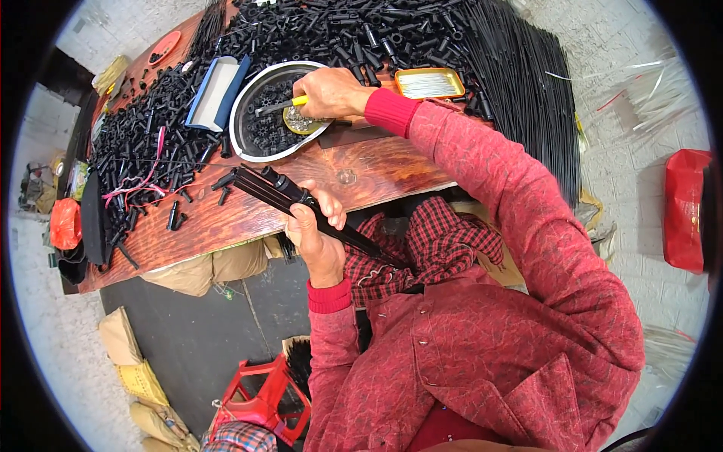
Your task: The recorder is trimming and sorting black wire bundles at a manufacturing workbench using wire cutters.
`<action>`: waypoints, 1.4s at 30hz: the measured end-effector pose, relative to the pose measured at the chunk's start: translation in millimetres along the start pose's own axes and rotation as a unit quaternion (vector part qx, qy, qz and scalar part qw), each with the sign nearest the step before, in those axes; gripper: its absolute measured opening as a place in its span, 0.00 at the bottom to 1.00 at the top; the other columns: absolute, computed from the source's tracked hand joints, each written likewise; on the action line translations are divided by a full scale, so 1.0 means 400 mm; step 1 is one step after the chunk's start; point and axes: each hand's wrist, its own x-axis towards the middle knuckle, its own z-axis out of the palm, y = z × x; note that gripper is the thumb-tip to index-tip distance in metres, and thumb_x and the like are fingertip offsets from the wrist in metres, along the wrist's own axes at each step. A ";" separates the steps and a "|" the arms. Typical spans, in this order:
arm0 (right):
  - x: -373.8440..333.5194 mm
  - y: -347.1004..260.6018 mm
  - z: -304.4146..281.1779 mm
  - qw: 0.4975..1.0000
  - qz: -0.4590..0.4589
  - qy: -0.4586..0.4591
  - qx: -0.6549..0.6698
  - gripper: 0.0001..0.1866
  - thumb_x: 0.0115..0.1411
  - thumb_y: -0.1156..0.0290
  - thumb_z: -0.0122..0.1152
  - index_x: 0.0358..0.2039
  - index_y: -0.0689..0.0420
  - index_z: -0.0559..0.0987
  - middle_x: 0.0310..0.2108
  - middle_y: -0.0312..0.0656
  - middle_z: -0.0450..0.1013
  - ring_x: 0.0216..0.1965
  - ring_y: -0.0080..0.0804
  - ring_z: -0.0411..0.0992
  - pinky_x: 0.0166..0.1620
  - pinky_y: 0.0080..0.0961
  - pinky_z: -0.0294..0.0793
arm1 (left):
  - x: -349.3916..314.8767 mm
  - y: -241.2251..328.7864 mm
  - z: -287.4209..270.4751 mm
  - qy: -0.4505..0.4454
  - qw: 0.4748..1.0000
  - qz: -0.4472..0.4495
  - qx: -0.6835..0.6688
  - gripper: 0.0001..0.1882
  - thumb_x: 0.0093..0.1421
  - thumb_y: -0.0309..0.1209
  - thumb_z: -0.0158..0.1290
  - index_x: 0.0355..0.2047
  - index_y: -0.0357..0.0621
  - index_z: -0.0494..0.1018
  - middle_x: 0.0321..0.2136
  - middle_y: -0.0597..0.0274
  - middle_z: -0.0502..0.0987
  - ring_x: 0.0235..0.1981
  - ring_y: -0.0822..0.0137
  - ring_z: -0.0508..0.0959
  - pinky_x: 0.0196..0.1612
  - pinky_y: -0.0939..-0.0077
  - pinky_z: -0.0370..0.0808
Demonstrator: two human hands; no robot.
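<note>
My left hand point(319, 239) is closed around a bundle of thin black rods point(263, 193) with thicker black tubular pieces at the upper end. The bundle slants from near the table's front edge down toward my lap. Over a round white-rimmed basin point(235, 124), my right hand point(331, 92) grips a yellow-handled tool point(300, 100). Its narrow metal end points left; the exact kind of tool is unclear. Small black ring-like parts point(273, 138) fill the basin. Partly under my right hand, a small yellow dish point(290, 123) in it holds tiny silvery pieces.
Black plastic pieces point(324, 34) heap across the wooden table point(248, 218). A blue-and-white box point(218, 92) lies left of the basin, an orange-rimmed tray point(429, 72) of thin pale pins to the right. Long black rods point(520, 90) are stacked beyond. A red stool point(263, 395) stands below.
</note>
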 end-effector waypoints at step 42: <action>-0.235 -0.063 -0.111 0.899 0.024 -0.082 0.431 0.14 0.57 0.61 0.65 0.35 0.58 0.80 0.27 0.30 0.73 0.27 0.16 0.68 0.34 0.18 0.69 | 0.001 -0.009 0.021 -0.020 1.000 -0.011 -0.006 0.27 0.66 0.51 0.51 0.55 0.43 0.64 0.27 0.67 0.63 0.25 0.74 0.63 0.26 0.81 0.63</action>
